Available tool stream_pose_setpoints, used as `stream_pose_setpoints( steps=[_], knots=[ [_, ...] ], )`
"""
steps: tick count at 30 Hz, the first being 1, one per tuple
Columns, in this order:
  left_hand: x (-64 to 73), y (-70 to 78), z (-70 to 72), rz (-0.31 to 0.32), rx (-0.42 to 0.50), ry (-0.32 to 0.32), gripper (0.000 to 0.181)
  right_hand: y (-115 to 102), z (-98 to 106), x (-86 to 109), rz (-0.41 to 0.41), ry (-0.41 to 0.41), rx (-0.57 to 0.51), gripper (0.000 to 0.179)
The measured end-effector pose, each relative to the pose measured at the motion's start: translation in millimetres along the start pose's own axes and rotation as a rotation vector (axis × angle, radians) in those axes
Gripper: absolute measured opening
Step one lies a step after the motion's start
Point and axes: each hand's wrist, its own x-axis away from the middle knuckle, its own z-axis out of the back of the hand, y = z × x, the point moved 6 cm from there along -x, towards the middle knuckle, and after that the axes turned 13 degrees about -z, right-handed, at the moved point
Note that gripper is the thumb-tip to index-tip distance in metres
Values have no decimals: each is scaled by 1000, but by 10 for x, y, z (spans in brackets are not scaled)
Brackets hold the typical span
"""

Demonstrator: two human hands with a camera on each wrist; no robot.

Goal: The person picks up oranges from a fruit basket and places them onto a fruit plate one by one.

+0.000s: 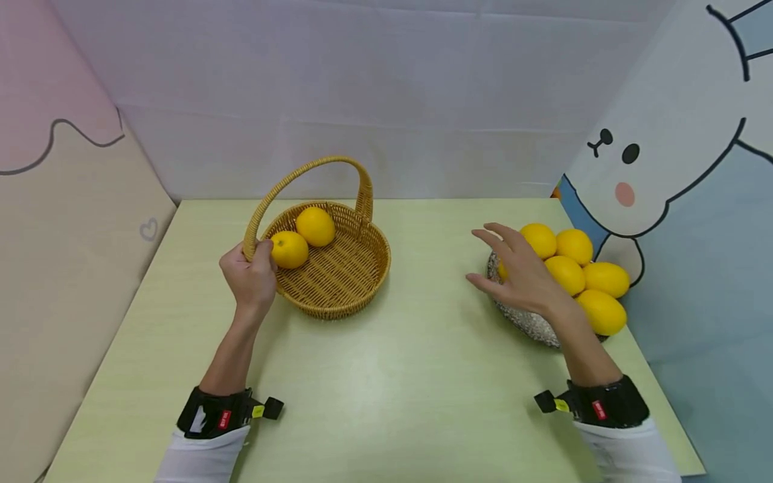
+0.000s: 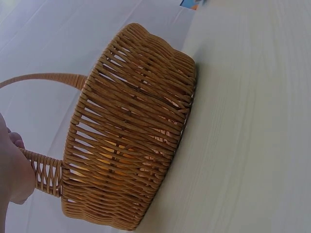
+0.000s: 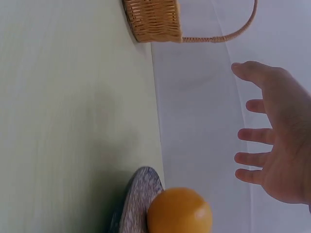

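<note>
A round wicker basket (image 1: 338,288) with a tall arched handle (image 1: 302,171) stands at the left of the table. My left hand (image 1: 250,276) grips that handle near its lower left end. Inside the basket lie two yellow lemons, one nearer (image 1: 290,251) and one farther (image 1: 315,227). My right hand (image 1: 524,276) hovers with spread fingers over the left side of a grey speckled dish (image 1: 534,327), holding nothing. Several lemons (image 1: 601,312) are heaped in the dish, one partly hidden behind this hand. The right wrist view shows the hand (image 3: 284,141) apart from a lemon (image 3: 180,213).
A pale wooden table (image 1: 392,382) bears both containers, with bare surface between them. White cloth (image 1: 374,80) hangs behind the table. Printed panels flank it, the right one (image 1: 694,282) close beside the dish. Each wrist wears a black strap with a small camera.
</note>
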Motion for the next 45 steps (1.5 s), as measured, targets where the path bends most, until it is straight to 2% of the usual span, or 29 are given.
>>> stream_pose_setpoints(
  steps=[14, 28, 36, 45],
  knots=[
    [-2, -17, 0, -5, -6, 6, 43, -771, -268, -441, 188, -43, -31, 76],
    [-6, -40, 3, 1, -5, 5, 44, -1457, -512, -812, 382, -130, -38, 73],
    [-15, -41, 12, 1, 4, 13, 44, -1803, -724, -1043, 444, -215, -1, 76],
    [-21, -53, 15, -7, -4, 20, 44, -2130, -1009, -1234, 471, -343, 63, 75]
  ],
)
